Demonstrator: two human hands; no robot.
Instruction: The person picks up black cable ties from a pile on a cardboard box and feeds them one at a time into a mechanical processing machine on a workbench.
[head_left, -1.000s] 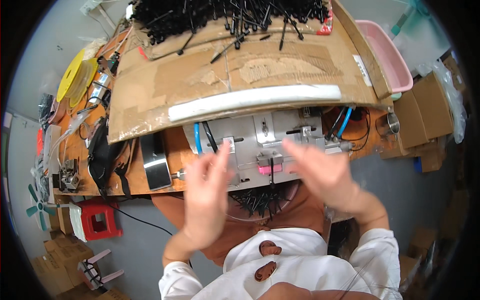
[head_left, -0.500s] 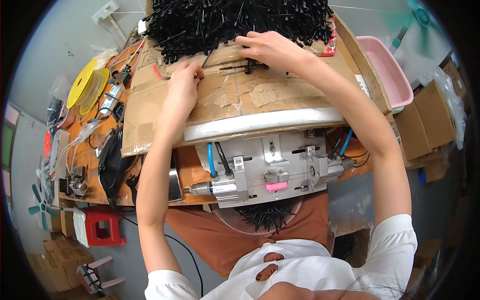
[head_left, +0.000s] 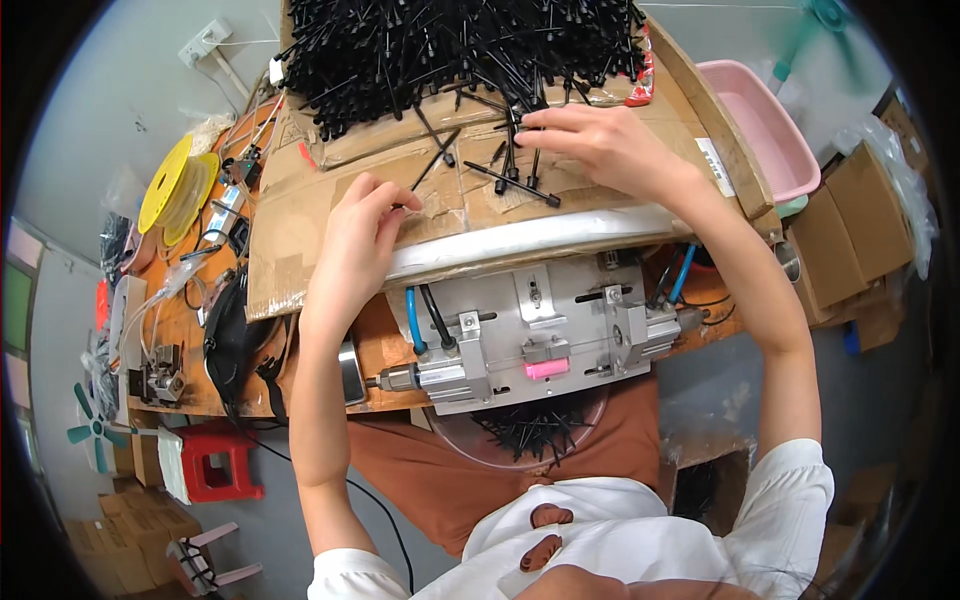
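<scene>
A large heap of thin black rods with thick end caps (head_left: 450, 50) lies on the cardboard sheet (head_left: 300, 215) in front of me. My left hand (head_left: 365, 222) is over the cardboard's near left part, thumb and forefinger pinched on the lower end of a black rod (head_left: 436, 160), which slants up and away. My right hand (head_left: 610, 145) reaches in from the right with fingers stretched out, their tips at several loose rods (head_left: 512, 160) pulled off the heap. One loose rod (head_left: 515, 185) lies crosswise nearest me.
Below the cardboard's white padded edge (head_left: 530, 240) stands a metal fixture (head_left: 510, 385) with cylinders, blue hoses and a pink piece (head_left: 547, 369). A clear bowl (head_left: 600, 415) of black rods rests on my lap. Yellow spools (head_left: 170, 190) stand left, a pink basin (head_left: 770, 130) right.
My right hand has come toward me and right, and several rods now lie spread out from the heap. The left hand has moved down, nearer the padded edge.
</scene>
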